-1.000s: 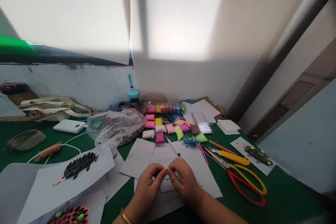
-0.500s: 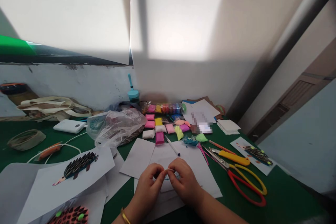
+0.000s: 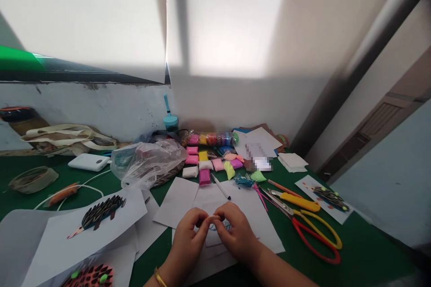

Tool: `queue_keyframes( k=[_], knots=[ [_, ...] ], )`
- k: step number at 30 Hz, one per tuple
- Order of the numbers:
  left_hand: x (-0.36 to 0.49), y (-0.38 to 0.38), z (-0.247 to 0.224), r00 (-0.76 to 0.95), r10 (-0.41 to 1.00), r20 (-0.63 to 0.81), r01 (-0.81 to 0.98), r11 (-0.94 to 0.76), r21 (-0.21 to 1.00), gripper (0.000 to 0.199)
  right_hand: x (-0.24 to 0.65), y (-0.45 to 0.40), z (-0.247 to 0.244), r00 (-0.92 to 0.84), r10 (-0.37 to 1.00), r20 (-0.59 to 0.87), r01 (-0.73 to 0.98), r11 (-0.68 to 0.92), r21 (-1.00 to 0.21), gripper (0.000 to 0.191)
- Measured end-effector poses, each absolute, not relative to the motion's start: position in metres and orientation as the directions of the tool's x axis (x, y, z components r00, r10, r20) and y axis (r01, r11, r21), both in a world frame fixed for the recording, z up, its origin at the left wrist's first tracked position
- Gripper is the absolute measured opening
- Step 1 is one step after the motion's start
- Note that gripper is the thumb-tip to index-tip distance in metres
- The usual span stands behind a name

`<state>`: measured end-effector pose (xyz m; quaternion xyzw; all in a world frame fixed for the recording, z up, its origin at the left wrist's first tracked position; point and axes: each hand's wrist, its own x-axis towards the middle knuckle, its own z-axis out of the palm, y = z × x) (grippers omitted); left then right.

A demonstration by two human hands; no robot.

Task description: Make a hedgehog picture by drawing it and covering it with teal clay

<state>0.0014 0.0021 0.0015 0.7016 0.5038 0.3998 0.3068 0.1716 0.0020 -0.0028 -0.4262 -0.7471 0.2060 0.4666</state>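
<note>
as left hand (image 3: 189, 236) and right hand (image 3: 236, 232) pinch it, a pale strip (image 3: 213, 218) runs left to right.

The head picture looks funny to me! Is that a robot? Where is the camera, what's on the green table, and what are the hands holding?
No robot here, just a person's two bare hands. The camera sits on the person's head, looking forward and down, so you see almost what they see. The left hand, with a gold bracelet at its wrist, and the right hand meet over white paper. Their fingertips pinch a small pale piece; it's too small to tell what it is.

On the green table are colourful packets, a clear plastic bag, red-and-yellow scissors and a yellow cutter. A marker lies just beyond the hands.
</note>
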Motion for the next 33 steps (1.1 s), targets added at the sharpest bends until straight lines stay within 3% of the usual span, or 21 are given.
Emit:
queue_keyframes(
  k=[12,22,31,33],
  knots=[
    [-0.0006,0.0052,0.001,0.181,0.948,0.261,0.348,-0.31,0.885,0.025,0.1722,0.0027,-0.002,-0.214,0.822,0.527,0.44,0.563,-0.7,0.016],
    [0.0015,0.0052,0.0029,0.162,0.952,0.259,0.406,-0.304,0.862,0.025,0.1722,0.0033,-0.003,-0.214,0.816,0.536,0.468,0.568,-0.677,0.014],
    [-0.0018,0.0045,-0.0011,0.164,0.96,0.228,0.337,-0.272,0.901,0.032,0.1724,0.003,-0.0031,-0.213,0.82,0.532,0.465,0.563,-0.683,0.015],
    [-0.0012,0.0047,-0.0008,0.18,0.955,0.236,0.348,-0.286,0.893,0.025,0.1726,0.0027,-0.0023,-0.227,0.817,0.53,0.461,0.569,-0.681,0.013]
  ],
)
